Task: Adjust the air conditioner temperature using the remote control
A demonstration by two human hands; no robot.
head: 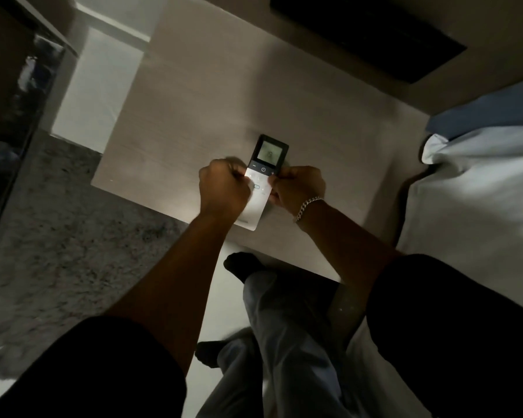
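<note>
The remote control point(261, 182) is a slim white bar with a dark top and a small grey display point(269, 152). It lies over the pale bedside table point(194, 116), near its front edge. My left hand point(224, 188) is curled on the remote's left edge. My right hand point(296, 185), with a chain bracelet on its wrist, is curled on the right edge near the plus button. Both hands grip it. The remote's lower left side is hidden behind my left hand. No air conditioner is in view.
A bed with white sheets point(480, 191) and a blue pillow point(489, 113) stands at the right. A dark panel point(369, 34) hangs on the wall behind the table. A grey speckled rug point(58, 236) and dark furniture point(9, 116) are at the left. My legs point(278, 327) are below.
</note>
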